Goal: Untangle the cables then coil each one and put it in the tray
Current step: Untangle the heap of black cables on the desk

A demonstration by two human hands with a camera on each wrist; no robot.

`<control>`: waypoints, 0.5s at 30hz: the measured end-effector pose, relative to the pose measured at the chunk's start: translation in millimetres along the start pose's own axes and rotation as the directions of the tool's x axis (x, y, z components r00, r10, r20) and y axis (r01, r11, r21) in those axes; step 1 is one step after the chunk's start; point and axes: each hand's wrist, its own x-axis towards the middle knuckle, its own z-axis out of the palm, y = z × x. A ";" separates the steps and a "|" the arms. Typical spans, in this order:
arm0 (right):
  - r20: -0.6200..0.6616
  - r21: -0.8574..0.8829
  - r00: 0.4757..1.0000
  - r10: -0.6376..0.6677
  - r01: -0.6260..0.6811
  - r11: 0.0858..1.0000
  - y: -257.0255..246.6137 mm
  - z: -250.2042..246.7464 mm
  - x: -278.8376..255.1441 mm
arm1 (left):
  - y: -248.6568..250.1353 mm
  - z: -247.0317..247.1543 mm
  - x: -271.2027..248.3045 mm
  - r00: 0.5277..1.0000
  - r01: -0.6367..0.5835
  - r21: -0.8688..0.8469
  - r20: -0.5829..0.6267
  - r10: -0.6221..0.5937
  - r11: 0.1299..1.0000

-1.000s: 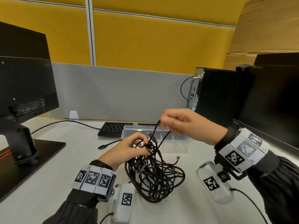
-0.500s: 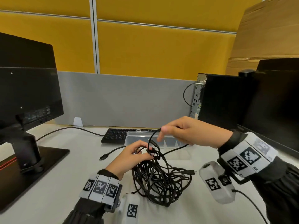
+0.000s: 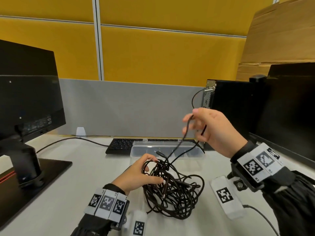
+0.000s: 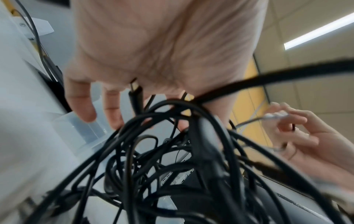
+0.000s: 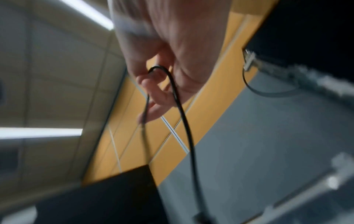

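Observation:
A tangle of black cables (image 3: 172, 189) (image 4: 172, 159) lies on the white desk in front of me. My left hand (image 3: 144, 172) (image 4: 107, 106) grips the top left of the bundle, with strands running between its fingers. My right hand (image 3: 197, 126) (image 5: 153, 91) is raised up and to the right, above the tray. It holds a loop of one thin black cable (image 3: 185, 133) (image 5: 182, 115) hooked over its curled fingers, both strands running down into the tangle. A clear plastic tray (image 3: 134, 150) stands just behind the bundle.
A black keyboard (image 3: 119, 144) lies behind the tray. A monitor on a black stand (image 3: 29, 159) fills the left, a computer case (image 3: 228, 106) and second screen (image 3: 289, 108) the right. A separate black cable (image 3: 68, 140) crosses the desk at the back left.
My right hand has risen and moved right, drawing a loop of cable out of the tangle. My left hand has stayed on the bundle.

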 end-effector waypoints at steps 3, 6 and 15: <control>0.203 -0.449 0.979 -0.011 0.103 0.888 4.2 0.5 -4.5 | -2.4 -0.2 3.2 0.998 -0.011 -0.011 -0.058 0.010 1.000; 0.417 -0.740 0.897 0.145 0.242 0.628 6.2 13.9 -9.0 | -3.7 1.4 4.1 0.994 -0.025 -0.040 -0.108 0.020 0.999; 0.506 -0.783 0.697 0.508 0.124 0.610 20.0 47.8 -5.1 | 3.5 8.4 3.2 0.984 -0.082 -0.114 -0.166 0.063 0.990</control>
